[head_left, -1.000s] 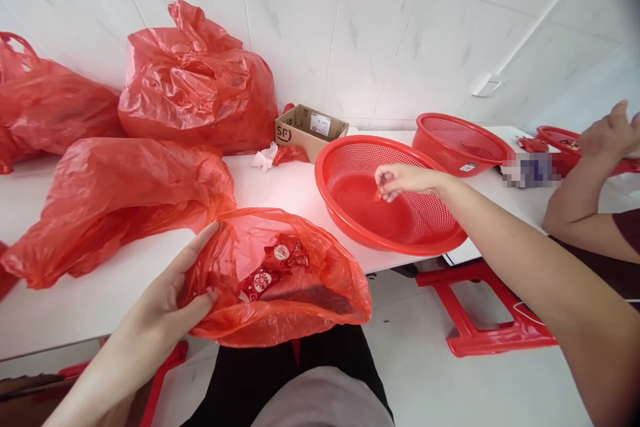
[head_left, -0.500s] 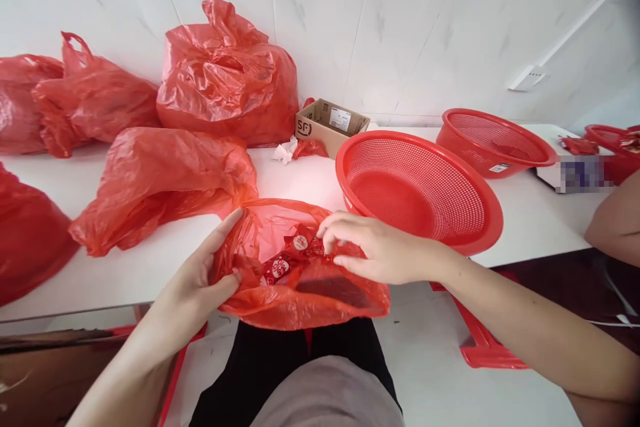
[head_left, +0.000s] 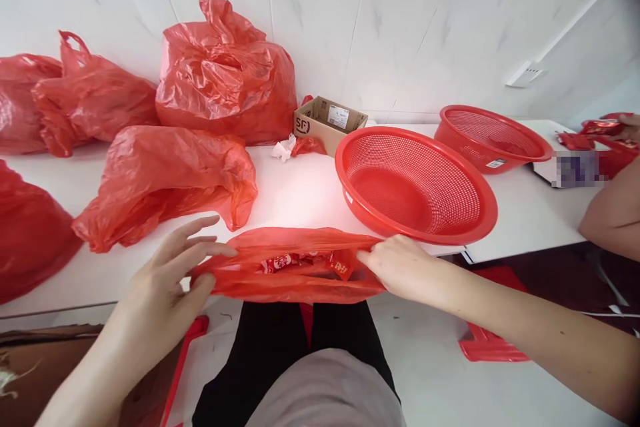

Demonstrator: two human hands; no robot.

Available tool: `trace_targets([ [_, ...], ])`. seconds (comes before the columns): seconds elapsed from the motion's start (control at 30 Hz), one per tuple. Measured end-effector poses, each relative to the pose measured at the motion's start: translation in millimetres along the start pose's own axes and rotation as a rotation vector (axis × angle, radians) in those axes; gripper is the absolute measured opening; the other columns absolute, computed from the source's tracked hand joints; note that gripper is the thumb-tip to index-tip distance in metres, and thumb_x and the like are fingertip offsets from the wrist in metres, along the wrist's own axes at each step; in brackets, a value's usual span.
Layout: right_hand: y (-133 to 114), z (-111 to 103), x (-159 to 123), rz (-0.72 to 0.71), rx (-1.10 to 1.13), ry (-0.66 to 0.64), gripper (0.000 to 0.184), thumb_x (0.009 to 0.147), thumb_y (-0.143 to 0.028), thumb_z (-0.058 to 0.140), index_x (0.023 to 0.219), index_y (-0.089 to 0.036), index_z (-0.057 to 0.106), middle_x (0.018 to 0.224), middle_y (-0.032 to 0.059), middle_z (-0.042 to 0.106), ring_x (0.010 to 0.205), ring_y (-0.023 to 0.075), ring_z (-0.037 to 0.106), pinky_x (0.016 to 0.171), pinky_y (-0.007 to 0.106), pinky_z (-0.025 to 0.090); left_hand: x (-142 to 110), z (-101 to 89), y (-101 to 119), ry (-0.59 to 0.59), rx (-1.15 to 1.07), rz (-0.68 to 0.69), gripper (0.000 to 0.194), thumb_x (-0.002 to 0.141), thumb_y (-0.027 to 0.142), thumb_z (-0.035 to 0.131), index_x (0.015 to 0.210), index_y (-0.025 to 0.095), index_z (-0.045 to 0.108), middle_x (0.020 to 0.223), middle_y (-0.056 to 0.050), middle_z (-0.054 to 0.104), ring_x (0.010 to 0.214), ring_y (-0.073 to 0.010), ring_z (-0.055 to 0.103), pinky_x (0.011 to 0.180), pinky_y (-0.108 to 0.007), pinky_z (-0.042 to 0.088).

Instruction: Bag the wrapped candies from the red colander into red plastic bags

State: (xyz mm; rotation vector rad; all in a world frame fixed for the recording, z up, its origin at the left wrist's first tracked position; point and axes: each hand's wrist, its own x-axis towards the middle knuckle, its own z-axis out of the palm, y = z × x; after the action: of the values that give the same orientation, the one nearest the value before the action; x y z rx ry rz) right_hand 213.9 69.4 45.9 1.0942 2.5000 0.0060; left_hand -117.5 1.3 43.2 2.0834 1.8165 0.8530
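Observation:
A thin red plastic bag (head_left: 300, 290) is stretched sideways above my lap, its mouth narrowed to a slot. Inside it lie several small red wrapped packets (head_left: 341, 265) with white and pale printing. My left hand (head_left: 167, 273) has the bag's left end between thumb and forefinger, while its other fingers stay stretched out. At the opposite end, my right hand (head_left: 400, 267) grips the bag's edge with curled fingers. Just beyond the right hand stands a red perforated plastic basket (head_left: 395, 197), its near rim close to my knuckles.
A limp red bag (head_left: 175, 173) lies on the white table (head_left: 293, 193); full red bags (head_left: 227, 87) line the wall. An SF cardboard box (head_left: 325, 125) and second basket (head_left: 493, 137) stand behind. Another person's arm (head_left: 613, 213) is at right, a red stool (head_left: 493, 343) below.
My right hand has come out of the bag's mouth and now grips its right edge. The bag's opening has narrowed and stretched sideways. My left hand has shifted left and slightly down.

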Motion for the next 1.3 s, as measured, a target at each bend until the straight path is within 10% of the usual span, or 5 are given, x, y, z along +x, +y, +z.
trace_targets([
  [0.2, 5.1, -46.5, -17.7, -0.077, 0.491, 0.462, 0.020, 0.095, -0.017, 0.047, 0.093, -0.027, 0.065, 0.077, -0.0003, 0.069, 0.064, 0.0154, 0.062, 0.059, 0.030, 0.042, 11.3, -10.9, 26.1, 0.334, 0.101, -0.166, 0.019, 0.089, 0.036, 0.054, 0.088, 0.023, 0.068, 0.098, 0.001, 0.065, 0.074, -0.0139, 0.060, 0.074, -0.026, 0.049],
  [0.43, 35.6, -91.9, -14.0, -0.013, 1.195, 1.028, 0.003, 0.088, -0.024, 0.059, 0.089, -0.026, 0.057, 0.093, 0.0012, 0.069, 0.091, 0.0195, 0.066, 0.083, 0.035, 0.051, 67.3, -37.4, 16.3, 0.208, -0.889, -0.344, 0.015, 0.076, 0.022, 0.073, 0.089, 0.018, 0.068, 0.066, 0.007, 0.063, 0.057, -0.0058, 0.053, 0.054, -0.015, 0.045],
  [0.67, 51.5, -97.4, 6.3, -0.309, 1.951, 0.918, 0.016, 0.078, -0.023, 0.064, 0.092, -0.026, 0.056, 0.084, -0.0026, 0.067, 0.081, 0.0162, 0.064, 0.074, 0.030, 0.051, 85.8, -59.8, 30.6, 0.184, -1.247, -0.308, 0.037, 0.058, 0.016, 0.082, 0.093, 0.018, 0.070, 0.073, 0.005, 0.066, 0.055, -0.0090, 0.060, 0.047, -0.018, 0.053],
  [0.87, 49.1, -106.9, -4.7, -0.433, 1.879, 0.717, 0.022, 0.075, -0.023, 0.075, 0.092, -0.024, 0.061, 0.084, -0.0021, 0.071, 0.078, 0.0147, 0.067, 0.072, 0.028, 0.051, 83.9, -67.6, 35.2, 0.251, -1.120, -0.209, 0.022, 0.066, 0.025, 0.082, 0.083, 0.020, 0.069, 0.071, 0.003, 0.064, 0.056, -0.0081, 0.057, 0.051, -0.016, 0.053],
  [1.3, 35.7, -136.7, -12.8, -0.618, 1.723, 0.832, 0.027, 0.080, -0.023, 0.074, 0.102, -0.027, 0.060, 0.102, -0.0019, 0.073, 0.096, 0.0179, 0.068, 0.088, 0.036, 0.055, 89.9, -78.2, 82.0, 0.195, -1.096, 0.122, 0.048, 0.075, 0.025, 0.081, 0.121, 0.026, 0.071, 0.093, 0.001, 0.073, 0.090, -0.0150, 0.068, 0.083, -0.023, 0.058],
])
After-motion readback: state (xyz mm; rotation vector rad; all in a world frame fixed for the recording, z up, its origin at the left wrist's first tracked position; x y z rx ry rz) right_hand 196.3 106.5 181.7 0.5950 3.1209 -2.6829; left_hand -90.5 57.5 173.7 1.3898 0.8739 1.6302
